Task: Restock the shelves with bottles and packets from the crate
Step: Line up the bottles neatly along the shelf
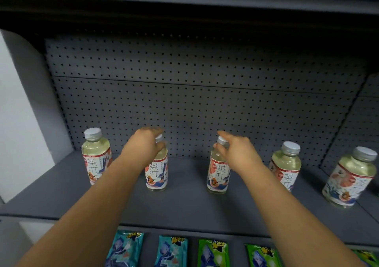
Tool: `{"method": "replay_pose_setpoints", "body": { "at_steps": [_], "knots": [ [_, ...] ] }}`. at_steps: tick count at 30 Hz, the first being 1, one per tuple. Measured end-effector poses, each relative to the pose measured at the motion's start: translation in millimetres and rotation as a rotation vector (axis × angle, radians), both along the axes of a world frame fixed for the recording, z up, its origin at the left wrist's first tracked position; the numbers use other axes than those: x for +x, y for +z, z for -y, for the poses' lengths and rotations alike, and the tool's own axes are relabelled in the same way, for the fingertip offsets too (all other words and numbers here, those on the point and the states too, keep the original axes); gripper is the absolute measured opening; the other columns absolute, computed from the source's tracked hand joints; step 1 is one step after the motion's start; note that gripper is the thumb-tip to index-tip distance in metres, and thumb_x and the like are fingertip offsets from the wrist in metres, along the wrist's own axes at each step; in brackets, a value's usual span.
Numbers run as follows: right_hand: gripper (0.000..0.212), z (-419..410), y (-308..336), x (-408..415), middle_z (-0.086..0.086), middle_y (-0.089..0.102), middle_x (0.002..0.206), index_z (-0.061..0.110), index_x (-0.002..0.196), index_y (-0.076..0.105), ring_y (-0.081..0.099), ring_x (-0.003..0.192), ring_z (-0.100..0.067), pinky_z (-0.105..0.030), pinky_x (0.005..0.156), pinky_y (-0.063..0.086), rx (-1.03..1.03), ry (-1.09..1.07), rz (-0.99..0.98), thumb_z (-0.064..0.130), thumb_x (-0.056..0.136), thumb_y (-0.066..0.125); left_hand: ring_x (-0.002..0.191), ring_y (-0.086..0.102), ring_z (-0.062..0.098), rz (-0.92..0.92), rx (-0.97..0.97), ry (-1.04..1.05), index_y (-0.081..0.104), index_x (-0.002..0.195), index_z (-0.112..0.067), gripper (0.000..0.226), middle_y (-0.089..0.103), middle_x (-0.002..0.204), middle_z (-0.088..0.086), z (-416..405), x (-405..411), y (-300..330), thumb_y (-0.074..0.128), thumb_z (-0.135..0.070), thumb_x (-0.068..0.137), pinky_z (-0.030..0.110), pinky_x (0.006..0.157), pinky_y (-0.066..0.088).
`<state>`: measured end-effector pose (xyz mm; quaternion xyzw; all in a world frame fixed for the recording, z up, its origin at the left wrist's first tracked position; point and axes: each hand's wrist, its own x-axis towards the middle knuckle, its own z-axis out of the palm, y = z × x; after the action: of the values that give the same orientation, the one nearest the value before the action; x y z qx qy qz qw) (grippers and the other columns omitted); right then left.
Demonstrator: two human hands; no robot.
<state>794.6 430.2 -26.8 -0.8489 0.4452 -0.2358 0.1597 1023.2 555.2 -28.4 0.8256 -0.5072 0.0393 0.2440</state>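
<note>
Four snack packets on the lower shelf, two blue (pixel 124 249) and two green (pixel 213 253), are cut off by the bottom edge. Above them, five tea bottles stand along the grey shelf (pixel 184 205). The left hand (pixel 143 143) curls its fingers round the second bottle (pixel 156 174), hiding its cap. The right hand (pixel 238 149) pinches the third bottle (pixel 218 174) at its neck. Behind stands pegboard (pixel 194 102).

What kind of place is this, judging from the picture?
Most likely a shop aisle, or a mock-up of one. A grey metal shelf with a perforated back panel carries a spaced row of identical tea bottles, and snack packets are lined up on the shelf below.
</note>
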Motion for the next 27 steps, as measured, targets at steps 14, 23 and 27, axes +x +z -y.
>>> {"method": "replay_pose_setpoints", "body": {
  "at_steps": [14,23,27],
  "knots": [
    [0.052,-5.1,1.8,-5.3,-0.013,0.056,0.135,0.033,0.146,0.044,0.057,0.117,-0.03,-0.038,0.089,0.053,0.039,-0.001,-0.012,0.042,0.097,0.057,0.133,0.042,0.025,-0.032,-0.023,-0.016,0.039,0.147,-0.023,0.062,0.042,0.147,0.008,-10.7,-6.0,0.3,0.06,-0.043,0.093,0.036,0.105,0.038],
    [0.061,-10.9,-5.1,-3.4,-0.015,0.054,0.136,0.034,0.148,0.039,0.056,0.119,-0.033,-0.04,0.088,0.051,0.088,-0.052,0.085,0.043,0.093,0.063,0.124,0.044,0.035,0.108,-0.281,0.355,0.055,0.133,-0.02,0.048,0.047,0.139,0.009,-73.2,70.9,3.6,0.061,-0.039,0.09,0.053,0.1,0.041],
    [0.059,-17.0,-5.6,1.6,-0.015,0.055,0.135,0.033,0.147,0.041,0.057,0.117,-0.033,-0.04,0.087,0.051,0.111,-0.112,0.103,0.04,0.093,0.063,0.127,0.042,0.036,0.018,-0.11,0.386,0.047,0.14,-0.024,0.053,0.04,0.146,0.008,-74.3,95.0,0.8,0.057,-0.042,0.091,0.052,0.102,0.039]
  ]
}}
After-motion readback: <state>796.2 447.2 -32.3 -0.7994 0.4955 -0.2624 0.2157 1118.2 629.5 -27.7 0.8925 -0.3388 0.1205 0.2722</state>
